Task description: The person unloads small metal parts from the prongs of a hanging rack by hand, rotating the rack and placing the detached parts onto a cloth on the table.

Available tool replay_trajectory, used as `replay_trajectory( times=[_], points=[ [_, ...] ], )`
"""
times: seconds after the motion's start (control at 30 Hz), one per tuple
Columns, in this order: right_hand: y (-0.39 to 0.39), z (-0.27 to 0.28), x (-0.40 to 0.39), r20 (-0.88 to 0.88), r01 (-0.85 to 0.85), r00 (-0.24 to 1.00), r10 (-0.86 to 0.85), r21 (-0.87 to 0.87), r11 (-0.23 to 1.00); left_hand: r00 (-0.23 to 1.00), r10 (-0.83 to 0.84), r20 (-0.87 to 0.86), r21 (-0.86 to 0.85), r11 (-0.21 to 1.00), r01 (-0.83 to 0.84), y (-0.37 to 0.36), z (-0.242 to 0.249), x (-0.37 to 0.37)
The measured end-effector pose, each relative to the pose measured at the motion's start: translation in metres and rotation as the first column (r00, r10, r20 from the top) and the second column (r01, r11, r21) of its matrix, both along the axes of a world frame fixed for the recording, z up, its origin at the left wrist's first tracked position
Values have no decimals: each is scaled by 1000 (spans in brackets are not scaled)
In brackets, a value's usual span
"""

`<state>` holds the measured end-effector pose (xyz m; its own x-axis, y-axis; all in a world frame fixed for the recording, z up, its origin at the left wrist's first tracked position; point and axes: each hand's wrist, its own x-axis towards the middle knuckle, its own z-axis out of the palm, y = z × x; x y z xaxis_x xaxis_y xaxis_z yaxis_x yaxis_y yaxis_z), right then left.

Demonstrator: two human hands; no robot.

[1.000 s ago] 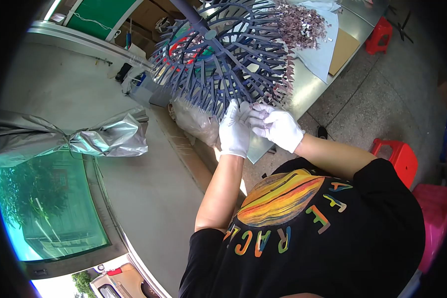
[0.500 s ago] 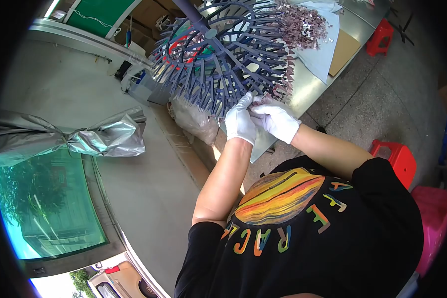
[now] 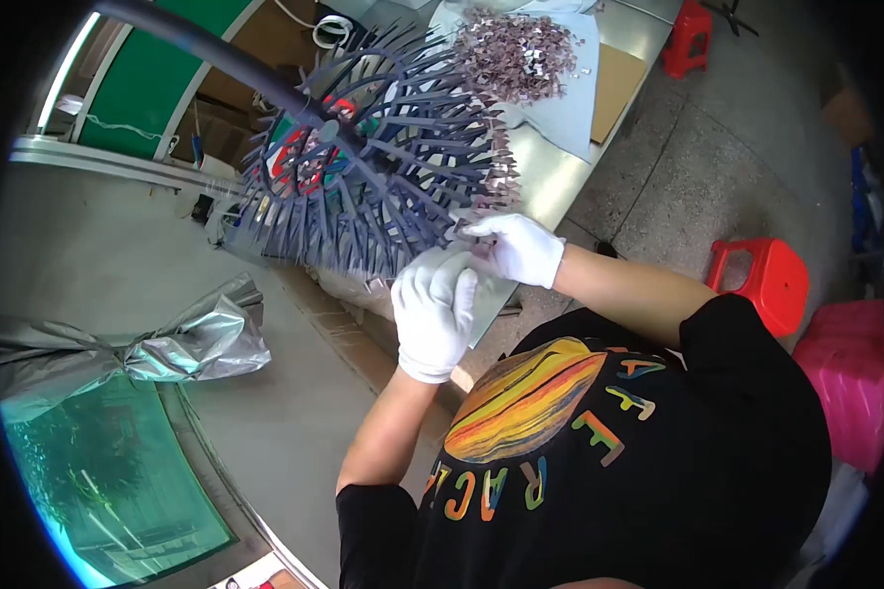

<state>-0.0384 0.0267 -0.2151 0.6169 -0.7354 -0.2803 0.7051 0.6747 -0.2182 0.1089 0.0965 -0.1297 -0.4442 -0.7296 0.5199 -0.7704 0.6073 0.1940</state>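
A dark blue-purple rack (image 3: 363, 187) with rings of many thin prongs hangs or stands on a slanting pole (image 3: 226, 69). Small brownish flat pieces (image 3: 501, 162) sit on the prong tips along its right side. My right hand (image 3: 525, 250), in a white glove, is at the rack's lower right edge; thumb and forefinger pinch a small dark flat piece (image 3: 457, 229) by the prongs. My left hand (image 3: 430, 319), also gloved, is beside it under the lower prong tips. Its fingers are loosely bent with the thumb apart, and nothing shows in them.
A heap of small brownish pieces (image 3: 516, 59) lies on a pale cloth (image 3: 570, 123) on the metal table, near a cardboard sheet (image 3: 619, 93). Red stools (image 3: 781, 285) and a pink bag (image 3: 845, 378) are on the right. A silver curtain (image 3: 201, 339) hangs at the window.
The view has shifted, so the rack appears further left. My left hand has dropped away from my right hand and its fingers have loosened; the right now pinches at the prongs.
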Motion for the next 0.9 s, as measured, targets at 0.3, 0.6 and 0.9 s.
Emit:
replay_trajectory(
  times=[0.3, 0.6, 0.9],
  points=[
    [7, 8, 11, 8, 153, 988, -153, -79, 985, 998, -2, 68, 129, 992, -7, -91, -23, 17],
    [-24, -64, 40, -59, 216, 930, -362, -708, 672, 968, 38, 248, 335, 934, -123, -101, -25, 23],
    [-5, -18, -27, 77, 78, 994, -76, -13, 997, 925, 74, 373, 280, 941, -188, -63, 26, -46]
  ],
)
